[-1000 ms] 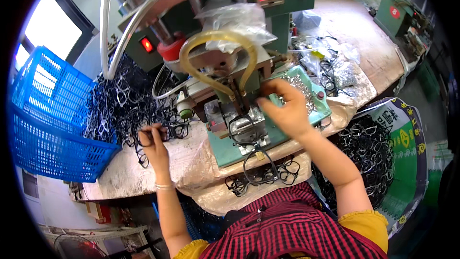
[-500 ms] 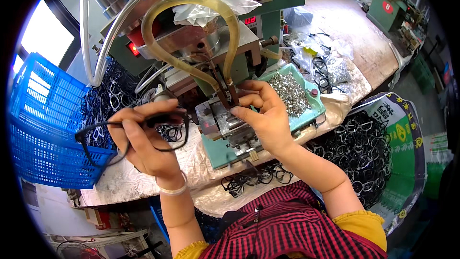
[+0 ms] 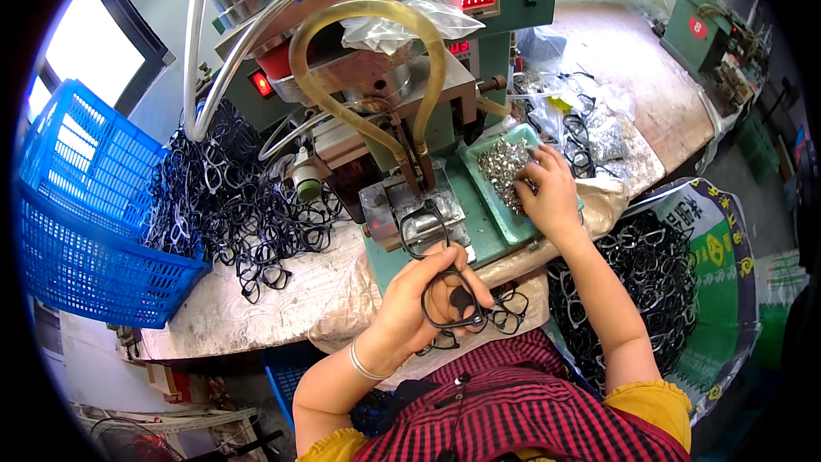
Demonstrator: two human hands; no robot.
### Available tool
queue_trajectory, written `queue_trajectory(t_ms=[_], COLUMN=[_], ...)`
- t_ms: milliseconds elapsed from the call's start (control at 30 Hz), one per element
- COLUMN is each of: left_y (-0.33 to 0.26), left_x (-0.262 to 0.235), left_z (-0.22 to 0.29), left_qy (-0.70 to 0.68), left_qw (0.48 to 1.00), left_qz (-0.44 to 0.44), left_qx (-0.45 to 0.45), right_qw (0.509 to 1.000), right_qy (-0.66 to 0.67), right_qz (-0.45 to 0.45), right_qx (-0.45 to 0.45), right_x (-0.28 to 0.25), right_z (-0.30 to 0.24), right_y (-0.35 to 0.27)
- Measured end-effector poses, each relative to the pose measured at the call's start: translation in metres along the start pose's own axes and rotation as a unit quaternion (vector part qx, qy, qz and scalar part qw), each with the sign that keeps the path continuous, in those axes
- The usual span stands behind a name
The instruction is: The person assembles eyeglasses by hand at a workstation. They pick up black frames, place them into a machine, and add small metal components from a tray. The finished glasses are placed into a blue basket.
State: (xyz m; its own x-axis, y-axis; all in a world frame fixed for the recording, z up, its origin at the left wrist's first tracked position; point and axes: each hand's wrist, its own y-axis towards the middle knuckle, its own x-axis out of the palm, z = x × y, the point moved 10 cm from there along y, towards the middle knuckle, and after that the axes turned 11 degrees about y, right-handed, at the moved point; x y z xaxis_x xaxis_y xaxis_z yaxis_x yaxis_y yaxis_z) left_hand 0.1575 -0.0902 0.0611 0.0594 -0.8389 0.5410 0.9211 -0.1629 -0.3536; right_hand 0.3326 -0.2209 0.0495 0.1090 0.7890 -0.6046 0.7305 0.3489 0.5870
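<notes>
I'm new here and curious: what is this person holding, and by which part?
The left hand holds a black eyeglass frame by its lower lens rim. The right hand rests on small metal parts in a green tray.

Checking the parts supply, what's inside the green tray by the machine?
The green tray holds a heap of small silvery metal parts. The right hand rests on them, covering the tray's near end.

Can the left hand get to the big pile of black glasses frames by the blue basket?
Probably yes. The left hand already holds one black frame, but the frame pile lies open on the table on its side, with nothing between them. It would likely need to put that frame down first.
</notes>
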Motion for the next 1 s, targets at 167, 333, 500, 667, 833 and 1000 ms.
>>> queue_trajectory(t_ms=[167, 333, 500, 667, 833, 1000], left_y=[0.001, 0.001, -0.052, -0.193, -0.201, -0.192], left_x=[0.006, 0.002, -0.054, -0.078, -0.084, -0.082], left_z=[-0.002, -0.005, -0.034, -0.116, -0.165, -0.167], left_qy=[-0.043, -0.045, 0.266, 0.725, 0.525, 0.538], left_qw=[0.998, 0.998, 0.961, 0.654, 0.837, 0.825], left_qz=[0.044, 0.052, 0.058, -0.213, -0.135, -0.098], left_qx=[0.012, 0.007, 0.054, -0.036, 0.073, 0.141], right_qw=[0.992, 0.988, 0.952, 0.940, 0.933, 0.912], right_qy=[0.090, 0.123, 0.252, 0.278, 0.309, 0.363], right_qz=[0.028, 0.047, 0.079, 0.068, 0.060, 0.026], right_qx=[0.082, 0.085, 0.155, 0.188, 0.174, 0.188], right_x=[-0.005, -0.010, -0.021, -0.031, 0.004, 0.016], right_z=[0.017, 0.018, 0.028, 0.042, 0.025, 0.012], right_y=[0.005, 0.002, -0.009, -0.026, -0.019, -0.010])
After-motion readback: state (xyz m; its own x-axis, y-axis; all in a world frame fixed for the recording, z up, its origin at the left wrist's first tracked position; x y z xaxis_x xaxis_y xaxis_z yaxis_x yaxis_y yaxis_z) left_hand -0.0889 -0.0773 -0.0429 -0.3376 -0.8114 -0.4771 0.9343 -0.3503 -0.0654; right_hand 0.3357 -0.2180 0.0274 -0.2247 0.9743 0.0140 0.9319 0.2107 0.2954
